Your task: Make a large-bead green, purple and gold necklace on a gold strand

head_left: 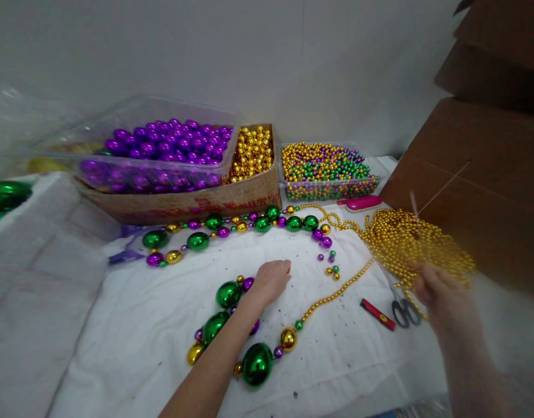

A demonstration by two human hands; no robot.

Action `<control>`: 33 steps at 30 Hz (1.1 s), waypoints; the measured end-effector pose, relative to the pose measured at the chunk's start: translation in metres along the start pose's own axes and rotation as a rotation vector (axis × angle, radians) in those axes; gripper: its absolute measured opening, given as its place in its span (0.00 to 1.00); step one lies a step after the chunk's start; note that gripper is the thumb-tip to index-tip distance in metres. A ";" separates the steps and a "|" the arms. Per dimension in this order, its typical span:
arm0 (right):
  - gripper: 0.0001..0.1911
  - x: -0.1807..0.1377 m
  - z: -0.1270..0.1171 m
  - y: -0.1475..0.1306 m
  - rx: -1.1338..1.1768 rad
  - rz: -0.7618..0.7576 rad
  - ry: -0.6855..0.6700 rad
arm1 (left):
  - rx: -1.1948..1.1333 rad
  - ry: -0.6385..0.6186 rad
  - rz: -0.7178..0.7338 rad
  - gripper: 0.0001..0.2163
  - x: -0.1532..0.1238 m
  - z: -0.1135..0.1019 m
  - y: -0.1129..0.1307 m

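Observation:
My left hand (271,281) is over the white cloth with its fingers curled together; whatever they pinch, if anything, is hidden. Under and beside that forearm lies a strand of large green balls (257,364) with purple and gold ones. A chain of small gold beads (336,297) runs from it towards a gold bead heap (415,238). My right hand (436,287), blurred, is closed in front of the heap. It appears to pinch a thin white string (443,187) that reaches up to the cardboard box (476,203). Scissors (406,312) and a red cutter-like tool (377,314) lie nearby.
At the back stand a clear tub of purple balls (171,142), a carton of gold balls (253,152) and a tub of small mixed beads (328,168). Another strand (198,241) lies before them, with loose beads (332,273) and a pink tool (363,202) nearby.

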State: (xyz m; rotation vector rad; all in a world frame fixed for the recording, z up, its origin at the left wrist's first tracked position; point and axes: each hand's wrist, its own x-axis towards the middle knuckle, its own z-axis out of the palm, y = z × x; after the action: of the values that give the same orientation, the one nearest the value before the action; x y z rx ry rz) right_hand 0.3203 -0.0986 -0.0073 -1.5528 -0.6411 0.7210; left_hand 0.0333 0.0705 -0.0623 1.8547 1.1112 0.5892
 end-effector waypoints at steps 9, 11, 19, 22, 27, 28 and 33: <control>0.24 -0.022 0.000 0.023 0.134 0.238 -0.176 | 0.025 -0.045 0.152 0.07 0.018 0.029 0.036; 0.24 -0.024 0.009 0.021 0.143 0.239 -0.212 | 0.042 -0.059 0.192 0.08 0.025 0.058 0.047; 0.22 -0.036 0.039 0.033 0.162 0.261 -0.376 | 0.117 -0.077 0.186 0.10 0.026 0.121 0.049; 0.22 -0.036 0.039 0.041 0.160 0.285 -0.387 | 0.121 -0.096 0.158 0.09 0.022 0.117 0.047; 0.22 -0.033 0.040 0.047 0.166 0.311 -0.384 | 0.039 -0.101 0.098 0.09 0.022 0.103 0.051; 0.22 -0.033 0.042 0.046 0.168 0.310 -0.383 | 0.007 -0.096 0.081 0.09 0.023 0.099 0.052; 0.21 -0.037 0.046 0.037 0.129 0.281 -0.403 | -0.201 -0.114 -0.039 0.10 0.018 0.075 0.050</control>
State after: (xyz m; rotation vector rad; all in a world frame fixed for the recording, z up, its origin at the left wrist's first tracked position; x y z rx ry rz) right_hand 0.2609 -0.1003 -0.0441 -1.4018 -0.6603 1.2837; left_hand 0.1209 0.0427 -0.0584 1.6688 0.9747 0.5446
